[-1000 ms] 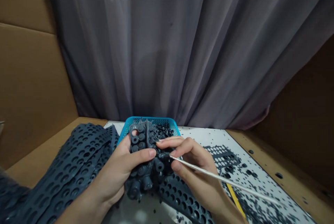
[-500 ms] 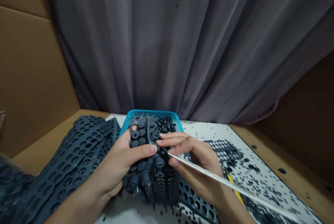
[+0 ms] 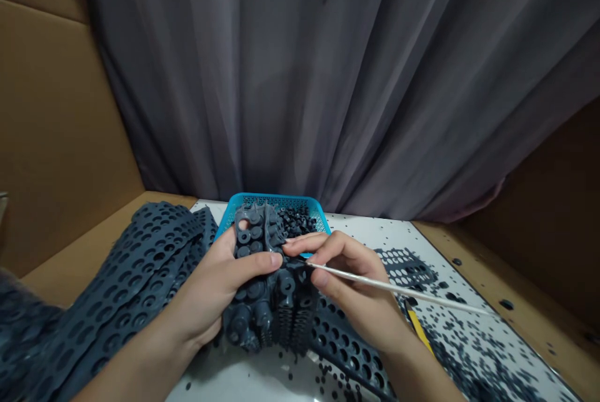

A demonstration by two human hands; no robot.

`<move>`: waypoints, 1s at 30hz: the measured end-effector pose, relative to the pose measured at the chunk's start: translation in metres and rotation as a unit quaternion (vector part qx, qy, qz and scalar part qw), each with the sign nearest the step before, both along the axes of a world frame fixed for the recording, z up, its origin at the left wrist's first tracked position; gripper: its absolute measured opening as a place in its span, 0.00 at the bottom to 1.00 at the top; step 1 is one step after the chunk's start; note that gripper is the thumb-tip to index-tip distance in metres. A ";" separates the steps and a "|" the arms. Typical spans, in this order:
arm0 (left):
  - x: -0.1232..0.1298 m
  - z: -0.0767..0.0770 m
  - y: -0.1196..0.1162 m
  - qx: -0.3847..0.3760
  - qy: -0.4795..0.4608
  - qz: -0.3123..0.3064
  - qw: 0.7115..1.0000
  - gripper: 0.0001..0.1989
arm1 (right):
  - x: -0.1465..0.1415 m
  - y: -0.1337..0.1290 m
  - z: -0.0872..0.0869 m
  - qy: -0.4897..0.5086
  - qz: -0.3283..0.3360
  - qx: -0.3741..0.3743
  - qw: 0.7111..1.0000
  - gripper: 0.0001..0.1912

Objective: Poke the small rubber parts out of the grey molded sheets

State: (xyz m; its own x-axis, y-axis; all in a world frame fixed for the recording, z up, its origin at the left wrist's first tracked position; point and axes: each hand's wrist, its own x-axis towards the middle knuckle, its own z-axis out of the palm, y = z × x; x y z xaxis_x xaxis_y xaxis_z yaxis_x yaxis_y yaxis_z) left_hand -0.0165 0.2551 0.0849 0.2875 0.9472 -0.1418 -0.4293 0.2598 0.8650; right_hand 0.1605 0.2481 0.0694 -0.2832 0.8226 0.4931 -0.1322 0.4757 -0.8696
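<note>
A dark rubber sheet with rows of round, ring-like parts [image 3: 255,292] hangs bent over my left hand [image 3: 222,283], whose thumb presses on its face and whose fingers are behind it. My right hand [image 3: 349,274] pinches a long thin white stick [image 3: 398,289] near its dark tip, between thumb and fingers. The tip meets the right side of the sheet, where the exact contact is too small to make out. The right index fingertip touches the sheet near my left thumb.
Behind the sheet stands a blue basket [image 3: 276,197] with small black pieces. Perforated dark sheets [image 3: 135,283] are piled at left. On the white table [image 3: 360,227] lie a holed strip [image 3: 405,266], a yellow-handled tool [image 3: 419,329] and scattered black bits. Cardboard and a grey curtain surround it.
The white stick has swung to a flatter angle, its far end higher. My right hand has shifted slightly, with its fingers more bent. My left hand keeps its hold on the sheet.
</note>
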 end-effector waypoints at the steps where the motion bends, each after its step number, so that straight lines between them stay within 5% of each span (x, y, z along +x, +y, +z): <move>1: 0.000 0.000 0.000 0.000 0.001 0.002 1.000 0.23 | 0.000 0.001 -0.001 0.004 0.001 -0.002 1.000 0.03; 30: -0.004 -0.006 0.008 -0.004 -0.007 -0.017 1.000 0.24 | -0.009 0.006 -0.011 0.024 -0.041 0.021 0.999 0.04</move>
State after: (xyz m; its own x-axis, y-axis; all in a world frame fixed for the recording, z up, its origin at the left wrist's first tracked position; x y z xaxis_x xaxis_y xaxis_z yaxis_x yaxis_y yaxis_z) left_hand -0.0204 0.2633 0.0785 0.3223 0.9354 -0.1457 -0.4318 0.2822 0.8567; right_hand 0.1518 0.2536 0.0585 -0.1909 0.8206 0.5387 -0.1327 0.5222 -0.8425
